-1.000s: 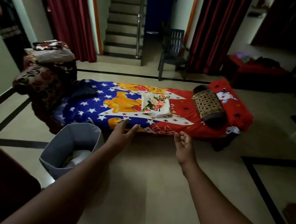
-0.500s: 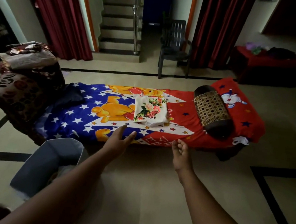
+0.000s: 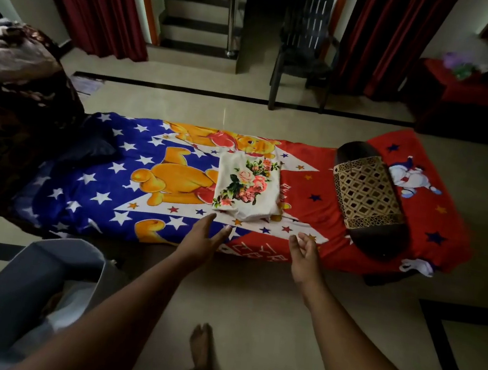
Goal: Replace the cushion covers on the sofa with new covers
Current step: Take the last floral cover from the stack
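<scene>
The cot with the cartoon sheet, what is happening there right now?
A person stands at the cot and reaches both arms toward a folded floral cover lying on the sheet. The left hand and the right hand are open and hold nothing; neither touches the cover yet. A bolster with a gold diamond pattern lies across the red end. A grey bin stands on the floor at the left.

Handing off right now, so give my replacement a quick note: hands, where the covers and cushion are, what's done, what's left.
Left hand open, empty, near the sofa edge.
Right hand open, empty, fingers loosely bent.
Folded floral covers lie mid-sofa, untouched.
Bolster cushion at the right end wears its patterned cover.
Grey basket stands on the floor, left.
Done: nothing visible. Left: pick up a cover, swap it.
</scene>
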The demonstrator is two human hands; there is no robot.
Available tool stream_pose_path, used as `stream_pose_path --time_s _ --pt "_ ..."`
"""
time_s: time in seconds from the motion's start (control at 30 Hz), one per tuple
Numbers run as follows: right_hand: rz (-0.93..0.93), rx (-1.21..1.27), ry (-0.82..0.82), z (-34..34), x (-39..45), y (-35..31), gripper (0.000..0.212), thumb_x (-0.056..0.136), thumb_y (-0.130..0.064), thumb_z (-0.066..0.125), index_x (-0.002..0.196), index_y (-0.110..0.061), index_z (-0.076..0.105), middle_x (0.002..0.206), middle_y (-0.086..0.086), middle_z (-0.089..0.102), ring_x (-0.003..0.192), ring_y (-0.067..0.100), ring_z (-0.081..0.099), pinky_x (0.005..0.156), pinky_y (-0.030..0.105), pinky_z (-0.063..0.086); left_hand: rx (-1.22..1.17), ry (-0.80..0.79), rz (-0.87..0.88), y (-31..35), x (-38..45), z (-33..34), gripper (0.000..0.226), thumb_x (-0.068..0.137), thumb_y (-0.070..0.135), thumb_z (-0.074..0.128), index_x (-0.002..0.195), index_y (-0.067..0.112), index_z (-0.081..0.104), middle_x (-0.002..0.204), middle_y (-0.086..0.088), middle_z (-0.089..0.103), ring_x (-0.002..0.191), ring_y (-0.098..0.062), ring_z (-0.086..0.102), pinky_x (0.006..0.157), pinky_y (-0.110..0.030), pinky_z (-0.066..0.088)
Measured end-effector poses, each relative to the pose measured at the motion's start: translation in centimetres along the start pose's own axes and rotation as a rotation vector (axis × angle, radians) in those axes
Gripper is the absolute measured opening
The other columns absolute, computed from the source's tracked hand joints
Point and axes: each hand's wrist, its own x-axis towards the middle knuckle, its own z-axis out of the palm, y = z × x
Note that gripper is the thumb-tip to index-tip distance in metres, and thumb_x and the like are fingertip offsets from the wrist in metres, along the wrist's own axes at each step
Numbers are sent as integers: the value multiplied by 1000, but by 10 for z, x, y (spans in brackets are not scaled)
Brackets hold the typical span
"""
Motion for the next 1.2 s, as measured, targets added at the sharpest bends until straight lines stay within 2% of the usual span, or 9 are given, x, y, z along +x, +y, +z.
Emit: stream_pose_path --time_s 0.1,0.33,0.5,0.6,0.77,0.83,0.93,1.1,1.2 --pt "44 -48 -18 16 56 -7 54 101 -40 56 146 -15 42 150 8 45 127 17 47 100 31 40 5 -4 -66 -4 64 -9 75 96 56 57 158 24 29 164 -8 31 147 -28 36 111 -49 45" --pt "124 -153 -52 36 155 -28 49 100 -37 58 141 -12 47 145 11 49 123 20 50 101 33 41 16 -66 -163 9 161 -13 74 97 55 56 158 21 31 163 -9 33 146 -29 37 112 -47 40" --pt "223 -174 -81 50 233 -13 76 88 -65 60 142 -13 46 144 8 51 128 22 50 102 33 40 28 -148 -246 15 222 9 79 95 57 58 159 22 28 164 -8 30 147 -27 36 114 -47 39" --pt "301 -199 -151 62 301 17 57 98 -48 57 142 -13 47 144 9 52 121 18 51 96 31 41 78 -159 -311 6 275 36 79 95 59 57 159 23 27 164 -7 29 145 -26 38 112 -45 39" --pt "441 -277 -209 71 405 78 43 101 -42 57 133 -14 53 126 5 60 106 17 54 76 27 44 93 -184 -441 -3 339 91 74 95 59 57 156 26 31 159 -5 38 131 -15 48 105 -36 46" --pt "482 -313 -250 74 440 102 39 100 -41 59 128 -15 56 123 4 62 104 17 55 83 30 44 111 -228 -474 -3 357 112 73 96 58 56 157 27 31 160 -3 37 130 -13 46 102 -31 43" --pt "590 -351 -292 81 492 145 36 98 -39 63 124 -16 56 120 4 63 107 21 57 89 34 45 185 -299 -522 -12 395 145 78 94 65 52 159 29 27 164 0 31 143 -18 40 110 -34 39" --pt "691 -382 -297 98 544 190 66 93 -39 69 149 -16 43 143 6 55 127 29 54 101 38 44 346 -427 -478 -29 441 175 87 90 74 45 161 32 19 169 4 18 150 -18 30 119 -39 34" --pt "723 -379 -254 108 557 199 76 90 -35 73 152 -13 37 147 10 53 131 33 52 103 38 43 467 -516 -398 -32 456 179 87 93 71 46 162 29 14 170 4 12 152 -19 26 120 -39 33"
